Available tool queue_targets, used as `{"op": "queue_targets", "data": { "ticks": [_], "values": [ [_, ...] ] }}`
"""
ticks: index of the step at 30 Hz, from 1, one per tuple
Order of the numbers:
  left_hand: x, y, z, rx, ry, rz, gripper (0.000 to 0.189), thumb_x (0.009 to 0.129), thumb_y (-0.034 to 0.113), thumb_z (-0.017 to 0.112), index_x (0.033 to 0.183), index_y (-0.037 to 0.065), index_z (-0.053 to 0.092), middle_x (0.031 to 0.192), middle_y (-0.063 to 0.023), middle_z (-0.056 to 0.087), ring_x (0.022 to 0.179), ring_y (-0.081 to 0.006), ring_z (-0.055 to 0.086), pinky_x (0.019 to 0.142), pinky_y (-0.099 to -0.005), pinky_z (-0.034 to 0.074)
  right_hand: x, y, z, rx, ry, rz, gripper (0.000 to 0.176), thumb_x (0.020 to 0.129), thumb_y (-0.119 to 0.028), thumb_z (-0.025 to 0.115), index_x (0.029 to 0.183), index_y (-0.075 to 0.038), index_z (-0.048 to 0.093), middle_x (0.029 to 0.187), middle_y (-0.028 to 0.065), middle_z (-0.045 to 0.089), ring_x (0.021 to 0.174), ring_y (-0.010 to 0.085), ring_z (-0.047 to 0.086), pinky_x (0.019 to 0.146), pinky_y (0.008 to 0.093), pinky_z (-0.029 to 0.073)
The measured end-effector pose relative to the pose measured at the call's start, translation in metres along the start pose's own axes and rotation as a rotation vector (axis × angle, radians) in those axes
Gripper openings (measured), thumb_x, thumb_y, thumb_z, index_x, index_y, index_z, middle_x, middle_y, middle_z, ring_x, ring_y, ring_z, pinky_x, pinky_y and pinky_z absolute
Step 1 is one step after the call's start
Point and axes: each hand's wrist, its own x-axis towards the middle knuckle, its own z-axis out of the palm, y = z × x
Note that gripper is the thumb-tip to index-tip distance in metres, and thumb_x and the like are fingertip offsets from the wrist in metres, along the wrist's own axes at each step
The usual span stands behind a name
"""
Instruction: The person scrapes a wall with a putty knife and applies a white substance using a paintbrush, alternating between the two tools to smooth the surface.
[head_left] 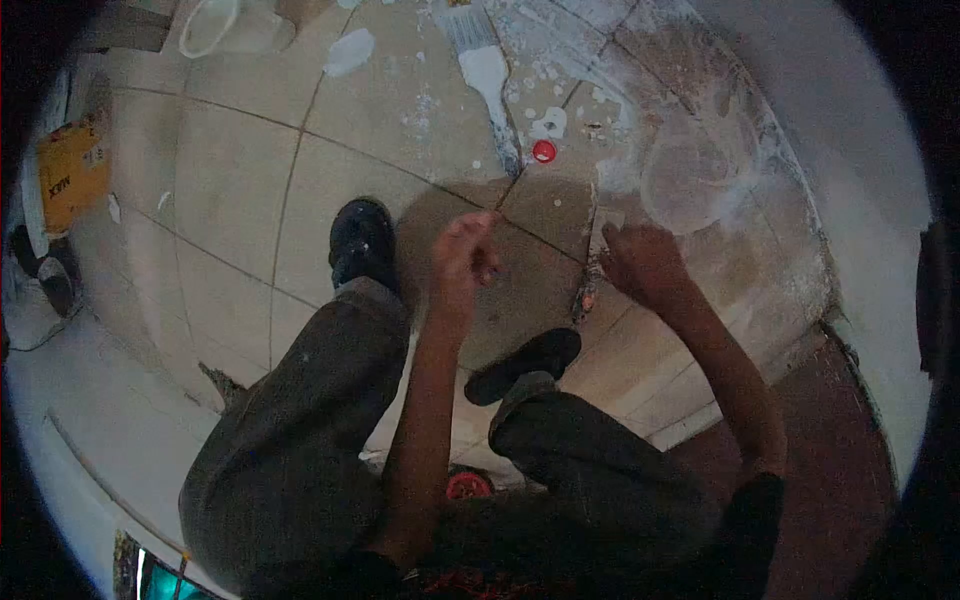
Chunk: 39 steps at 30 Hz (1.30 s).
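I am crouched over a tiled floor [250, 190]. My left hand [465, 255] is raised over a grey tile with its fingers pinched together; I cannot make out anything in it. My right hand [640, 262] is lower, knuckles up, with its fingertips down at a dark, crumbly tile joint [588, 285]. Whether it holds something is hidden. My black shoes [362, 240] [525, 365] stand to the left of and below the hands.
A red cap [543, 151] lies beyond the hands, among white plaster splashes [487, 70]. A round white ring mark [690, 175] is at the right near a white wall [860, 150]. A yellow box [72, 170] sits far left. A red object [468, 485] lies between my legs.
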Motion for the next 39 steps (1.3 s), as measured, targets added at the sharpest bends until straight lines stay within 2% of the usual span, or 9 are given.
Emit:
{"op": "queue_targets", "data": {
  "ticks": [5,9,15,19,21,25,26,31,39],
  "values": [
    [0.043,-0.025,-0.01,-0.083,0.137,0.223,0.029,0.092,0.032,0.049,0.101,0.006,0.058,0.06,0.005,0.042,0.051,-0.0055,0.038,0.051,-0.0257,0.041,-0.015,-0.021,0.053,0.12,-0.231,0.036,0.033,0.088,-0.03,0.053,0.098,0.002,0.054,0.075,0.0159,0.061,0.07,0.0316,0.061,0.064,0.0432,0.048],
    [0.031,-0.03,0.029,-0.146,0.104,0.252,0.027,0.092,0.031,0.049,0.098,0.006,0.059,0.059,0.0055,0.041,0.05,-0.005,0.037,0.049,-0.0243,0.038,-0.041,-0.023,0.096,0.261,0.098,0.146,0.044,0.088,-0.04,0.051,0.095,0.003,0.055,0.076,0.0162,0.059,0.068,0.0297,0.06,0.063,0.0417,0.048],
    [0.021,0.056,0.12,0.443,-0.254,0.53,0.029,0.092,0.03,0.047,0.092,0.005,0.061,0.059,0.0032,0.044,0.051,-0.006,0.038,0.049,-0.0234,0.038,-0.029,-0.025,0.143,0.477,0.275,0.495,0.06,0.079,-0.048,0.061,0.11,0.002,0.048,0.08,0.0165,0.059,0.073,0.0296,0.061,0.065,0.0405,0.049],
    [0.054,0.099,0.178,0.859,-0.427,0.801,0.03,0.092,0.033,0.048,0.094,0.007,0.062,0.059,0.002,0.046,0.052,-0.007,0.042,0.049,-0.0237,0.038,-0.027,-0.026,0.131,0.581,0.098,0.52,0.06,0.08,-0.037,0.063,0.122,0.001,0.042,0.099,0.0189,0.059,0.084,0.0304,0.061,0.074,0.0405,0.049],
    [0.067,0.114,0.192,1.121,-0.633,1.089,0.03,0.091,0.034,0.048,0.096,0.008,0.062,0.058,0.0022,0.048,0.054,-0.006,0.043,0.05,-0.0241,0.04,-0.018,-0.028,0.164,0.461,0.468,0.375,0.06,0.079,-0.036,0.065,0.122,0.001,0.042,0.102,0.0197,0.058,0.088,0.0303,0.06,0.075,0.0401,0.048],
    [0.036,0.143,0.186,2.1,-0.643,1.335,0.033,0.089,0.034,0.05,0.108,0.008,0.057,0.07,-0.0112,0.06,0.065,-0.0232,0.059,0.063,-0.0387,0.048,-0.033,-0.032,0.119,0.749,0.231,0.428,0.059,0.08,-0.033,0.064,0.123,0.0,0.041,0.106,0.0205,0.056,0.092,0.0313,0.059,0.078,0.0409,0.047],
    [0.022,0.148,0.17,2.213,-0.737,1.29,0.033,0.089,0.033,0.05,0.112,0.009,0.055,0.073,-0.015,0.06,0.07,-0.0321,0.06,0.068,-0.0445,0.048,-0.039,-0.034,0.121,0.767,0.283,0.438,0.057,0.081,-0.032,0.063,0.123,0.0,0.042,0.107,0.0205,0.056,0.091,0.0322,0.059,0.078,0.0418,0.047],
    [-0.03,0.15,0.087,2.549,-1.048,0.603,0.028,0.086,0.028,0.054,0.098,0.003,0.056,0.071,-0.014,0.062,0.067,-0.0298,0.062,0.064,-0.0414,0.05,-0.073,-0.036,0.128,0.675,0.555,0.572,0.047,0.08,-0.029,0.064,0.117,-0.004,0.048,0.096,0.017,0.06,0.082,0.0304,0.062,0.07,0.0394,0.049],
    [0.0,0.083,-0.036,2.427,-0.974,0.022,0.029,0.09,0.029,0.048,0.098,0.002,0.056,0.074,-0.0146,0.061,0.069,-0.0273,0.061,0.065,-0.0408,0.049,-0.083,-0.038,0.131,0.654,0.706,0.656,0.036,0.085,-0.019,0.059,0.118,-0.005,0.053,0.103,0.0173,0.055,0.077,0.0272,0.063,0.064,0.0354,0.05]
  ]
}}
